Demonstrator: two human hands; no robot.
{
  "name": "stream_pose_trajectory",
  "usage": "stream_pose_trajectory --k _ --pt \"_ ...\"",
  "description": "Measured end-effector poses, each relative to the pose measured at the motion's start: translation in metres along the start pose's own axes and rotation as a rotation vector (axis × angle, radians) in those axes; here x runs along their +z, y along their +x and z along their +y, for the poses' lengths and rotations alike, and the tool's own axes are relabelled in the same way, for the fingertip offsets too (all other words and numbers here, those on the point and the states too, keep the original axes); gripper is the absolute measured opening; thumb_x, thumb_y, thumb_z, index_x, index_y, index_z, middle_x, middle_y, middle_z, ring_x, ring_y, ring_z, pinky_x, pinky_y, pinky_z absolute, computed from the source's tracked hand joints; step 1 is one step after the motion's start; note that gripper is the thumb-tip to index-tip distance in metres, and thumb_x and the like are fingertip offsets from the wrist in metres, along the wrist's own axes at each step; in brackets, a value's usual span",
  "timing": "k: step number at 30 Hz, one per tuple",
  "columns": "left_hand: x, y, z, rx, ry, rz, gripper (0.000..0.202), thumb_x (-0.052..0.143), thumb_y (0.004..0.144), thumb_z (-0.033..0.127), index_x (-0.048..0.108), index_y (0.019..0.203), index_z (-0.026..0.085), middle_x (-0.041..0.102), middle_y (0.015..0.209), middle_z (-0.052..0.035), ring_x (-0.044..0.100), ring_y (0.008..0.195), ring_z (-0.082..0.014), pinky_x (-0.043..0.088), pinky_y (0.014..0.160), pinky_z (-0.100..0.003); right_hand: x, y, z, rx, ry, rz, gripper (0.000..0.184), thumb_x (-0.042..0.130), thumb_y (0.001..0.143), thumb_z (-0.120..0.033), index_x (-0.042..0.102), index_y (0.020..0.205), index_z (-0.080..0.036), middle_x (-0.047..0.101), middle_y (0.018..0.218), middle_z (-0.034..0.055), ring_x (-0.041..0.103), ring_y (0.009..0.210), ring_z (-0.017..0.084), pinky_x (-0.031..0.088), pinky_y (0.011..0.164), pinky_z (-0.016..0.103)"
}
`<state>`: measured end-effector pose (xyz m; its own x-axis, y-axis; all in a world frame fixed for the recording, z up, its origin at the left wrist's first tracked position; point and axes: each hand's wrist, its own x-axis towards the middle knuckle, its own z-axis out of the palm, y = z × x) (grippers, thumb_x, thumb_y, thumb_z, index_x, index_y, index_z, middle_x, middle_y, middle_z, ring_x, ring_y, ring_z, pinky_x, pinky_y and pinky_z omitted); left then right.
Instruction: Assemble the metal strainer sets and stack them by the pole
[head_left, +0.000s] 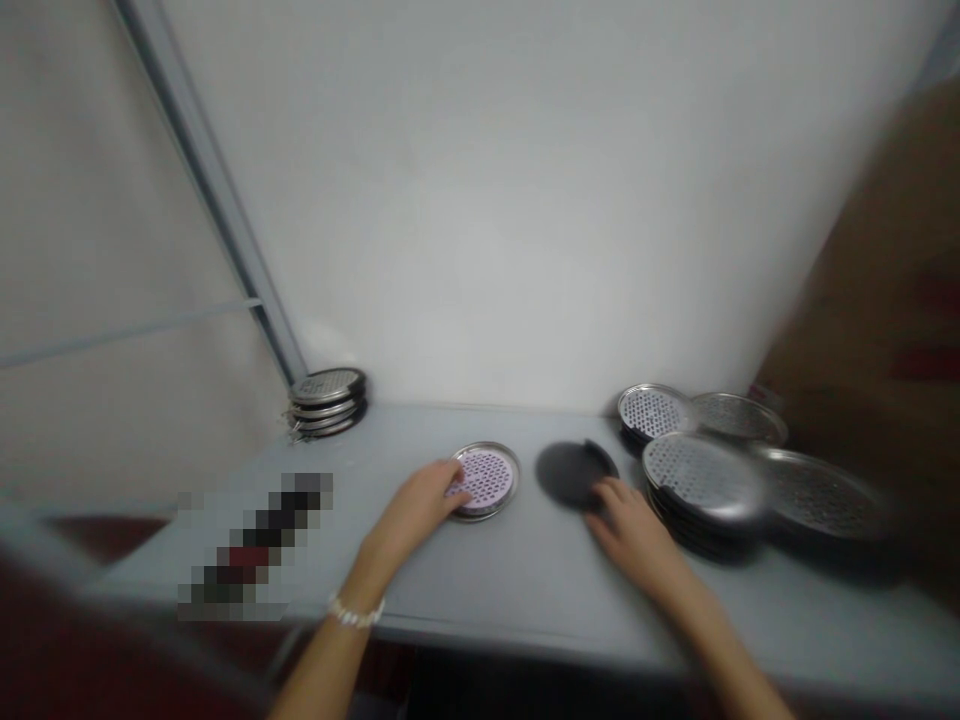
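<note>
My left hand [421, 503] rests on the grey table [525, 570] with its fingertips on the near-left rim of a small round metal tray [487, 478] that has a perforated pinkish-white insert. My right hand [628, 525] lies palm down, fingers stretched toward a flat dark round disc [574, 471], touching its near-right edge. A bracelet is on my left wrist. The picture is blurred by motion.
Several stacks of perforated metal trays [701, 480] crowd the table's right side, more at the back right [655, 410]. A small stack of finished round trays [328, 398] sits at the back left corner. White wall behind; brown cardboard [885, 320] on the right.
</note>
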<state>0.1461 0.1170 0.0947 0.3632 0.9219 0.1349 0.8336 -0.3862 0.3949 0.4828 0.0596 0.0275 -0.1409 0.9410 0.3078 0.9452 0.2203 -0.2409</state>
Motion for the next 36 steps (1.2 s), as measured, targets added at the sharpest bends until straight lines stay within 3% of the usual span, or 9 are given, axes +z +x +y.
stream_pose_trajectory --k 9,15,27,36 --pt "0.002 0.004 -0.001 -0.074 -0.134 0.029 0.021 0.069 0.082 0.038 0.064 0.090 0.019 0.073 0.088 -0.0058 0.067 0.082 -0.0238 0.045 0.072 -0.030 0.002 0.000 0.003 -0.006 -0.003 0.001 0.039 0.054 0.096 -0.027 0.061 0.132 -0.012 0.059 0.140 0.0185 0.059 0.121 0.035 0.048 0.104 0.048" --pt "0.002 0.006 -0.001 -0.070 -0.107 0.051 0.021 0.071 0.080 0.037 0.062 0.088 0.019 0.072 0.089 -0.0066 0.066 0.082 -0.0236 0.043 0.071 -0.030 0.002 0.000 0.002 -0.005 -0.005 -0.007 0.040 0.053 0.097 -0.026 0.059 0.133 -0.010 0.058 0.141 0.0191 0.058 0.121 0.036 0.048 0.105 0.049" --pt "0.008 0.009 -0.007 -0.008 -0.066 0.114 0.021 0.070 0.083 0.036 0.061 0.092 0.019 0.071 0.095 -0.0078 0.065 0.088 -0.0249 0.047 0.078 -0.033 0.002 0.000 0.001 -0.001 -0.032 -0.004 0.037 0.053 0.099 -0.029 0.061 0.132 -0.014 0.059 0.140 0.0171 0.060 0.119 0.034 0.048 0.103 0.046" --pt "-0.002 0.005 0.005 -0.021 -0.126 0.128 0.018 0.069 0.082 0.033 0.061 0.089 0.020 0.071 0.092 -0.0064 0.065 0.086 -0.0233 0.047 0.078 -0.032 0.007 0.002 0.003 0.023 -0.143 0.016 0.035 0.045 0.104 -0.035 0.065 0.123 -0.014 0.063 0.133 0.0171 0.060 0.114 0.035 0.048 0.100 0.048"
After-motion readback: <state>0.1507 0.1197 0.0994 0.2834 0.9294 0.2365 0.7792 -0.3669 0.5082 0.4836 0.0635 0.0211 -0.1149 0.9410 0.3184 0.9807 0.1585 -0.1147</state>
